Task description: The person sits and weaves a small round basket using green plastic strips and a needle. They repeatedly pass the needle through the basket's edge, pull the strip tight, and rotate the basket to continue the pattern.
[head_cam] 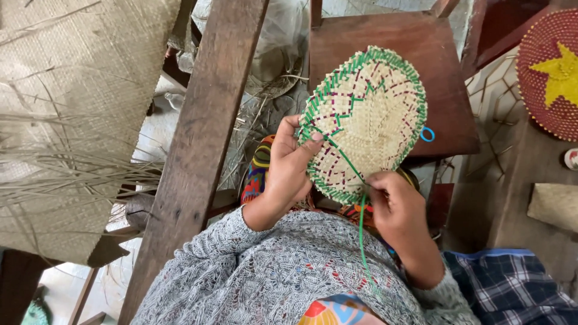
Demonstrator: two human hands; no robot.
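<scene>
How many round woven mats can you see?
2. A straw-coloured mat with green edging sits in the middle, held by the left hand and right hand. A red mat with a yellow star lies at the top right, partly cut off.

The person's left hand [289,165] grips the left edge of a heart-shaped woven fan [364,120], thumb pressed on its pale face, while the right hand [397,207] pinches a green strip [361,232] at the fan's lower rim, the strip trailing down over a grey knitted sleeve [271,271]. Behind the fan stands a dark wooden chair [433,60]. A woven straw mat [72,90] lies at the left, and a red round mat with a yellow star [551,72] sits at the right.
</scene>
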